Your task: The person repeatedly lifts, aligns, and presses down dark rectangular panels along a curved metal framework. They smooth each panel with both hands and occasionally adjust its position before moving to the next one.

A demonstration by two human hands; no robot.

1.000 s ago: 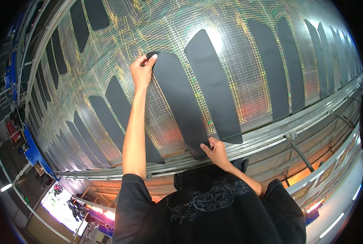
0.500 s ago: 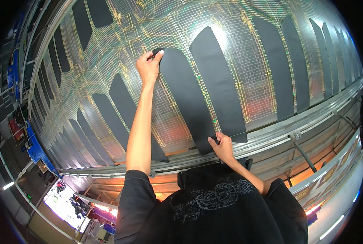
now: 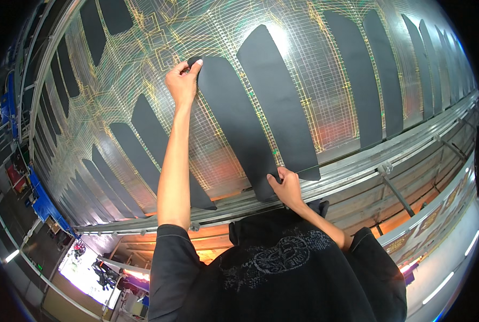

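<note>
A long black fabric-like panel [image 3: 228, 118] lies on a metal table [image 3: 330, 121] covered in yellow, green and white pattern lines. At its far left corner, my left hand [image 3: 182, 86] pinches the edge, and the corner is folded up between thumb and fingers. My right hand [image 3: 286, 189] has its thumb and fingers drawn together at the panel's near right corner; the fingertips partly hide the edge there. Just to the right, separated by a narrow strip of lines, lies a second black panel [image 3: 277, 96] with a pointed far end.
Several more black panels, such as one pair's left piece [image 3: 352, 75], lie along the table on both sides. A metal rail [image 3: 352, 173] runs along the near edge, in front of my body. Blue material [image 3: 47, 198] hangs beyond the left end.
The whole view has shifted slightly, so the table and panels sit a little further left and higher. Both hands keep their places at the same panel's corners.
</note>
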